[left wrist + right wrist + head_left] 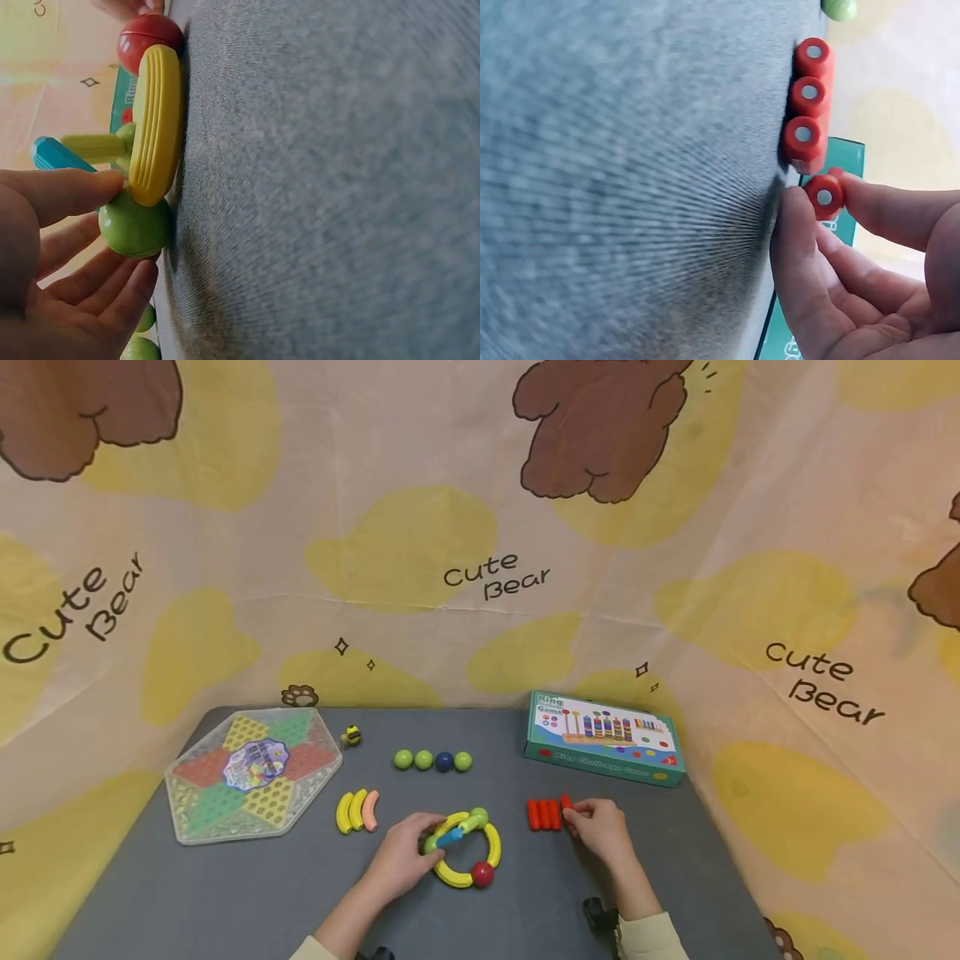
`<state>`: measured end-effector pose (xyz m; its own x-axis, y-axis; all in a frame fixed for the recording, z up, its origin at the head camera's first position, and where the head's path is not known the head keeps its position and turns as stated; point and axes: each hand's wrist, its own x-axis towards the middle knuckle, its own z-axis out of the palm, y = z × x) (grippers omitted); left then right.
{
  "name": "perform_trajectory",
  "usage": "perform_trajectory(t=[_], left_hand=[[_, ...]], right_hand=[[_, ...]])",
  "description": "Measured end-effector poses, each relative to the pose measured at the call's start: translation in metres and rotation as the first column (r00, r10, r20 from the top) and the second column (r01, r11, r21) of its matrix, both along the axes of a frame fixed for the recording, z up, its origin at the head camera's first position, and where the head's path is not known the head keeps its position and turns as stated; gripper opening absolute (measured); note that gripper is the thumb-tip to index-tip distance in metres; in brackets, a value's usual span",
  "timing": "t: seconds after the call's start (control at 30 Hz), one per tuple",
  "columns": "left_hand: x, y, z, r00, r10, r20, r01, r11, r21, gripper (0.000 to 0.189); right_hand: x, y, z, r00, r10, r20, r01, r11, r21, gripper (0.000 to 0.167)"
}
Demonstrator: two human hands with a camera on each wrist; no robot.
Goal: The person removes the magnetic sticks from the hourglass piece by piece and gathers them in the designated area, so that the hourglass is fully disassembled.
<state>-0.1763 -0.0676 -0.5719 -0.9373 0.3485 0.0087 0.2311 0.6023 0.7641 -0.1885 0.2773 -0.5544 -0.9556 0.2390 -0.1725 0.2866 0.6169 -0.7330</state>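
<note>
My left hand (405,857) grips a green ball (135,227) at the left of a ring lying on the table. Curved yellow bars (156,124), a red ball (483,873) and a second green ball (478,816) make up the rest of that ring. A light green rod (94,147) and a blue rod (450,837) rise from it in a slant. Farther right, my right hand (602,833) pinches a red rod (825,196) with a pale disc in its end. Beside it lie three more red rods (543,815) in a row.
Behind the ring is a row of green balls (423,760) with a dark blue ball (445,762). Curved yellow and pink pieces (370,811) lie left. A hexagonal board-game case (255,772), a small bee figure (352,735) and a green game box (603,739) stand farther back.
</note>
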Motion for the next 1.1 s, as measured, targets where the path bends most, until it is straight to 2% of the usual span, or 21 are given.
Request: perform_trajectory(t=[0.13, 0.37, 0.47, 0.6, 0.77, 0.93, 1.1], left_hand=[[0.000, 0.001, 0.000, 1.000, 0.000, -0.014, 0.000, 1.000, 0.004, 0.043], [-0.002, 0.001, -0.001, 0.998, 0.039, 0.042, -0.038, 0.999, -0.028, 0.044], [-0.003, 0.001, 0.000, 0.998, 0.044, 0.046, -0.043, 0.999, -0.021, 0.044], [-0.001, 0.002, 0.001, 0.997, 0.062, 0.042, -0.062, 0.998, -0.006, 0.044], [0.002, 0.002, 0.005, 0.992, 0.106, 0.071, -0.105, 0.994, -0.023, 0.046], [0.000, 0.001, 0.005, 0.983, 0.127, 0.130, -0.128, 0.992, -0.004, 0.044], [-0.003, 0.002, 0.003, 0.981, 0.144, 0.132, -0.145, 0.989, -0.006, 0.041]], right_hand=[[-0.001, 0.000, -0.001, 1.000, -0.003, 0.029, 0.003, 1.000, 0.021, 0.023], [-0.001, -0.001, -0.003, 0.998, 0.037, 0.041, -0.040, 0.996, 0.075, 0.022], [-0.001, 0.001, -0.002, 0.998, 0.047, 0.033, -0.050, 0.992, 0.117, 0.024], [-0.001, 0.004, 0.000, 0.999, 0.038, 0.006, -0.039, 0.984, 0.172, 0.027], [0.000, 0.000, 0.005, 0.998, 0.015, -0.059, -0.004, 0.981, 0.193, 0.027], [0.003, -0.012, 0.013, 0.992, -0.004, -0.122, 0.025, 0.985, 0.172, 0.025], [0.004, -0.026, 0.020, 0.986, -0.009, -0.166, 0.030, 0.992, 0.121, 0.021]])
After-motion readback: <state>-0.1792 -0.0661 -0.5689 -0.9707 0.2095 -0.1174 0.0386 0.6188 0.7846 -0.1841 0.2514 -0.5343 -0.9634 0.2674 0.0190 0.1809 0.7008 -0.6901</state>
